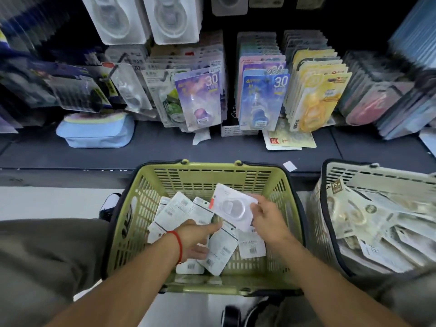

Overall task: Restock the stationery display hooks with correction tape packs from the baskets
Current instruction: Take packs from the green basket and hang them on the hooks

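Observation:
A green basket (290, 192) stands on the floor in front of me with several white correction tape packs (174, 213) lying face down in it. My right hand (269, 220) pinches one white pack (232, 206) by its right edge, lifted above the pile. My left hand (195, 239), with a red string on the wrist, reaches into the basket with fingers stretched over the loose packs, touching them. Above, display hooks carry hanging packs: white ones (118, 17) at the top, purple (200, 100), blue (262, 100) and yellow (316, 97) below.
A white basket (330, 175) full of cream-coloured packs stands at the right. A light blue pouch (94, 133) and a loose card (290, 140) lie on the dark shelf. My knee and shoes sit beside the green basket.

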Tool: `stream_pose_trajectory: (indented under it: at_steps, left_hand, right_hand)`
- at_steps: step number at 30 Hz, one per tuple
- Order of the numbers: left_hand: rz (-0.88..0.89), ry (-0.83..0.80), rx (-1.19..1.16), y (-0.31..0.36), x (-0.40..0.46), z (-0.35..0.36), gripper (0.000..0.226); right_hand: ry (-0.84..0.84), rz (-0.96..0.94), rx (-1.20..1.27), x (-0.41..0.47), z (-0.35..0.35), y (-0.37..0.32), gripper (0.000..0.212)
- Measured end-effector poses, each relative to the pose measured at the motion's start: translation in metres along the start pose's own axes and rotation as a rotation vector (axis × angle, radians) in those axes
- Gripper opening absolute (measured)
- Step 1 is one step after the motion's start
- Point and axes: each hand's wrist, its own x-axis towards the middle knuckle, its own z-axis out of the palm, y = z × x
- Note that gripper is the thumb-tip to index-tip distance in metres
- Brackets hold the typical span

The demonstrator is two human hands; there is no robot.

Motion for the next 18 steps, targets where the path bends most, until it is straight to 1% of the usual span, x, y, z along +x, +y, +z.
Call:
stream_pose_trajectory:
  at_steps: [1, 2, 3, 4, 5, 6, 7, 8, 9, 10, 11, 13, 15, 18]
  left_hand:
    - [-0.039, -0.072, -0.132, 0.002, -0.003, 0.004, 0.056]
    - [-0.024, -0.116, -0.269, 0.005, -0.004, 0.007, 0.051]
    - [0.04, -0.111, -0.38, 0.008, -0.003, 0.008, 0.043]
    - [0.122, -0.06, -0.459, 0.009, 0.0, 0.006, 0.036]
    - [0.197, 0.02, -0.507, 0.009, 0.003, 0.003, 0.035]
    - [0.25, 0.11, -0.511, 0.008, 0.004, -0.003, 0.038]
    - [0.281, 0.183, -0.487, 0.006, 0.003, -0.01, 0.042]
    - [0.298, 0.235, -0.442, 0.002, 0.003, -0.017, 0.042]
    - [0.306, 0.267, -0.395, -0.002, 0.003, -0.024, 0.041]
    - [0.315, 0.28, -0.363, -0.007, 0.003, -0.03, 0.039]
    - [0.318, 0.285, -0.345, -0.011, 0.003, -0.035, 0.036]
    - [0.326, 0.314, -0.345, -0.019, 0.0, -0.043, 0.033]
    - [0.357, 0.33, -0.367, -0.024, 0.0, -0.048, 0.033]
    - [0.358, 0.325, -0.388, -0.027, 0.004, -0.049, 0.033]
  right_hand:
    - [-0.025, 0.063, 0.256, -0.006, 0.004, -0.007, 0.029]
    - [-0.07, 0.108, 0.437, -0.01, 0.008, -0.01, 0.028]
    - [-0.131, 0.126, 0.503, -0.011, 0.013, -0.012, 0.026]
    - [-0.187, 0.131, 0.464, -0.011, 0.016, -0.01, 0.023]
    - [-0.207, 0.14, 0.357, -0.009, 0.019, -0.006, 0.018]
    - [-0.197, 0.146, 0.195, -0.004, 0.022, 0.002, 0.017]
    - [-0.171, 0.148, -0.033, 0.005, 0.023, 0.011, 0.021]
    - [-0.16, 0.155, -0.304, 0.014, 0.025, 0.023, 0.028]
    - [-0.196, 0.184, -0.551, 0.023, 0.027, 0.034, 0.038]
    - [-0.252, 0.221, -0.728, 0.031, 0.03, 0.044, 0.051]
    - [-0.3, 0.258, -0.821, 0.039, 0.033, 0.055, 0.063]
    - [-0.356, 0.316, -0.879, 0.049, 0.041, 0.074, 0.081]
    - [-0.34, 0.327, -0.924, 0.056, 0.052, 0.09, 0.093]
    - [-0.299, 0.334, -0.968, 0.062, 0.069, 0.097, 0.11]
